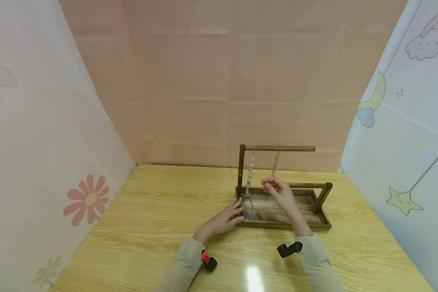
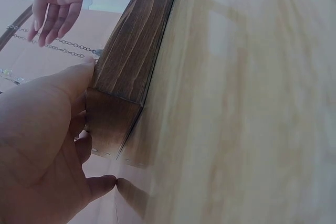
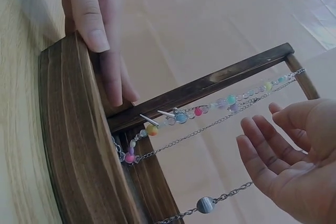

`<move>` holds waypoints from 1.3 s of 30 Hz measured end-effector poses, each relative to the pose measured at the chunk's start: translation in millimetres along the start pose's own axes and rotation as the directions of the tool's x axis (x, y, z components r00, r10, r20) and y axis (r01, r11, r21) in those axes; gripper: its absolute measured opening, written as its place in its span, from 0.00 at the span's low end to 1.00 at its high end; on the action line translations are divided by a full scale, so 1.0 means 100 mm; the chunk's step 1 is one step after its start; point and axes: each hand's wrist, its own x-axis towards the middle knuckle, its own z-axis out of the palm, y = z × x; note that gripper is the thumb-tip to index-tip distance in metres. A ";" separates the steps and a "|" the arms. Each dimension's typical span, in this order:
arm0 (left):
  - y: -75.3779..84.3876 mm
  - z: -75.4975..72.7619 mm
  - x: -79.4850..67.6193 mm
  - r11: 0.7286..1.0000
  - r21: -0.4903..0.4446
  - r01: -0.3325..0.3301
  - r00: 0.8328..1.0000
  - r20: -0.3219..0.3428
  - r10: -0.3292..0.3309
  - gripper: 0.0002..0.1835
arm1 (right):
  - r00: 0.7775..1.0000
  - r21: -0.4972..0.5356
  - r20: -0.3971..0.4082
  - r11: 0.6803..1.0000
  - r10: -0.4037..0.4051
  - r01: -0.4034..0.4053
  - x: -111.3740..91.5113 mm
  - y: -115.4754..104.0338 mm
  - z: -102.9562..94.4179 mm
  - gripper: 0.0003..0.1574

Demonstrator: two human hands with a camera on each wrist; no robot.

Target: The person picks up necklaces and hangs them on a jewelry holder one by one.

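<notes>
A dark wooden jewelry stand [image 1: 277, 148] has an upper bar, a lower bar and a shallow tray [image 1: 288, 225]. My left hand [image 1: 224, 217] grips the tray's left front corner; in the left wrist view the little finger touches the table. A beaded necklace [image 1: 250, 170] with a silver chain hangs from the upper bar's left part, its lower end in the tray. Further right hangs a silver chain necklace [image 1: 275, 162] with a round pendant [image 3: 206, 204]. My right hand [image 1: 280, 192] is in front of this chain, fingers loosely bent, with nothing plainly held in the right wrist view.
The stand sits on a wood-grain table [image 1: 168, 194]. A lower bar [image 1: 306, 185] with a slanted post rises at the tray's right end. A peach cloth backdrop [image 1: 190, 101] stands behind, with printed white cloths [image 1: 387, 154] on both sides.
</notes>
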 end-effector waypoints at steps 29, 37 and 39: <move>0.01 -0.01 -0.02 1.000 0.001 0.000 1.000 0.000 0.000 0.29 | 0.992 -0.108 0.081 0.990 0.100 -0.091 -0.05 0.15 0.10 0.19; 0.02 -0.01 -0.02 1.000 0.005 -0.004 1.000 0.001 0.004 0.31 | 0.990 -0.145 0.089 0.985 0.105 -0.092 -0.08 0.10 0.14 0.17; 0.02 -0.01 -0.02 1.000 0.007 -0.004 1.000 0.001 0.004 0.31 | 0.991 -0.143 0.084 0.986 0.102 -0.089 -0.09 0.09 0.16 0.16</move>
